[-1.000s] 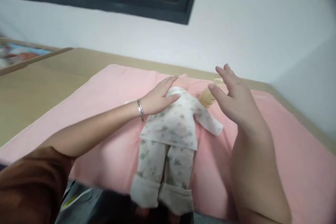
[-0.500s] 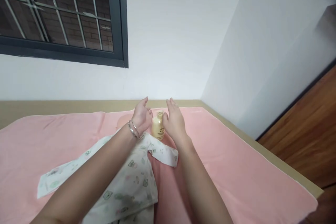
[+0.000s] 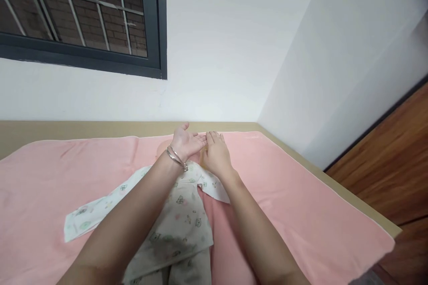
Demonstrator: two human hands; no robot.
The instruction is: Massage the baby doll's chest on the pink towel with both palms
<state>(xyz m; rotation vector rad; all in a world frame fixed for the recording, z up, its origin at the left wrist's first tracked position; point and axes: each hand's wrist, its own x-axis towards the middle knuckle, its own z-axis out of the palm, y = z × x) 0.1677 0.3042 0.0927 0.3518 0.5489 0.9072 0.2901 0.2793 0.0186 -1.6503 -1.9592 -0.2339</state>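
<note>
My left hand [image 3: 189,143] is palm up with its fingers stretched to the right, and two silver bangles circle the wrist. My right hand [image 3: 217,153] is held flat, fingers straight, its fingertips meeting or overlapping those of the left. Behind the right hand, only a sliver of a yellowish bottle [image 3: 202,156] shows. Below the hands lies a small white long-sleeved garment [image 3: 180,213] printed with little animals and green spots. At its neck end a rounded skin-toned shape [image 3: 162,147], perhaps a doll's head, is partly hidden by my left hand.
A pink cloth [image 3: 287,187] covers the tan-edged surface [image 3: 67,129]. White walls [image 3: 217,53] meet in a corner behind it. A dark-framed window [image 3: 157,22] with metal bars is at upper left, and wooden panelling [image 3: 394,173] stands at right.
My hands have come together from either side, the right one now covering most of the bottle. The whole view has shifted slightly; the garment and bottle appear to stay in place.
</note>
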